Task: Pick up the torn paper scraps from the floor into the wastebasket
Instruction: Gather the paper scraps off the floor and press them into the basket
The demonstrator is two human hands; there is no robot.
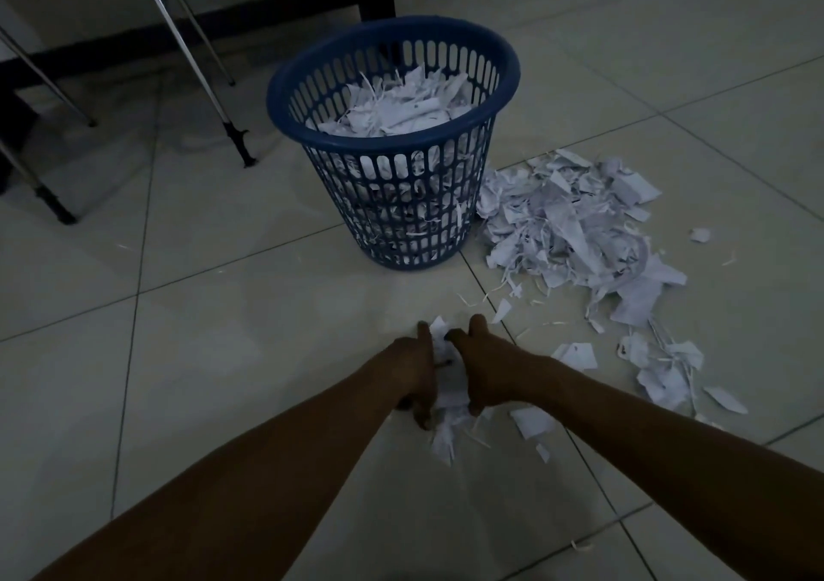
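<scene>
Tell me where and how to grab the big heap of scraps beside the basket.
Take the big heap low, at its floor edges, with one hand on each side, and press inward, then lift. It is a loose, flat spread of torn pieces and thin strips with no firm part, so a pinch from above would likely lift only a few. The basket stands right at its left.

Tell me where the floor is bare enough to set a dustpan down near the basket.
Bare tiles lie left of the blue wastebasket, between it and the metal chair legs, and in front of it up to the hands. Crowded: the big scrap pile against the basket's right side, and loose scraps trailing right of the hands.
</scene>
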